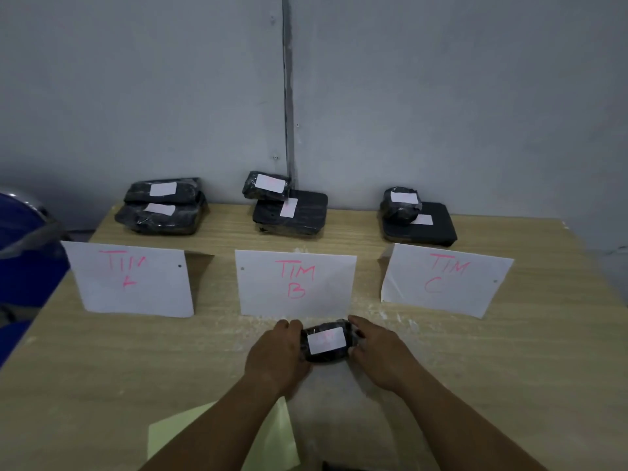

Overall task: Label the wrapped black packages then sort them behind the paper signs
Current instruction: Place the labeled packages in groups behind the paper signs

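Note:
A small wrapped black package (pixel 327 341) with a white label on top lies on the table just in front of the middle paper sign, TIM B (pixel 295 283). My left hand (pixel 277 355) grips its left end and my right hand (pixel 377 351) grips its right end. The TIM A sign (pixel 131 278) stands to the left and the TIM C sign (pixel 445 278) to the right. Behind each sign sits a stack of two labelled black packages: behind A (pixel 161 207), behind B (pixel 289 207), behind C (pixel 416 217).
The wooden table (pixel 102 368) runs up to a grey wall. A pale yellow sheet (pixel 190 433) lies at the near edge under my left forearm. A blue chair (pixel 23 246) stands off the table's left side. A dark object (pixel 339 466) shows at the bottom edge.

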A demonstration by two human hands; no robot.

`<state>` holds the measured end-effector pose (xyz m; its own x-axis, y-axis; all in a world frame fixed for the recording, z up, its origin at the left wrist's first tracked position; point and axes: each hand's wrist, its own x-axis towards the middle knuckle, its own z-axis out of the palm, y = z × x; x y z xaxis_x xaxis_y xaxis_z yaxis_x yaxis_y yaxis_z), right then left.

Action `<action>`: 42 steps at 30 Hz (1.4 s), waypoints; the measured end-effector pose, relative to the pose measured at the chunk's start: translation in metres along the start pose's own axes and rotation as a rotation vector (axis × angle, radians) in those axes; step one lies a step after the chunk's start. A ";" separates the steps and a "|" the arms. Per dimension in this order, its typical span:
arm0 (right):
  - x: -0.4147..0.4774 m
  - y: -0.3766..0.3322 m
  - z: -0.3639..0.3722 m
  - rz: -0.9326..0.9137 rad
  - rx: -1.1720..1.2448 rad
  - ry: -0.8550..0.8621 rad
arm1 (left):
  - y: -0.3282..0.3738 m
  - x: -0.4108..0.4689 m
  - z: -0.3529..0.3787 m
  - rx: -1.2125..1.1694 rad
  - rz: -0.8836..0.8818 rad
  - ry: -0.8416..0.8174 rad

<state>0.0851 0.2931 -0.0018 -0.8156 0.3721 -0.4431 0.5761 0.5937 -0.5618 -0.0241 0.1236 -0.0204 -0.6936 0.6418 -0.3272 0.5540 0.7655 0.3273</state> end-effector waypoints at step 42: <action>0.148 -0.130 -0.109 0.034 -0.188 0.396 | -0.073 0.198 -0.202 -0.094 0.160 0.318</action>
<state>-0.1168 0.3486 0.0815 -0.7752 0.6169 -0.1364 0.6130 0.6821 -0.3987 -0.2946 0.1852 0.0698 -0.7178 0.6959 0.0217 0.6329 0.6393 0.4368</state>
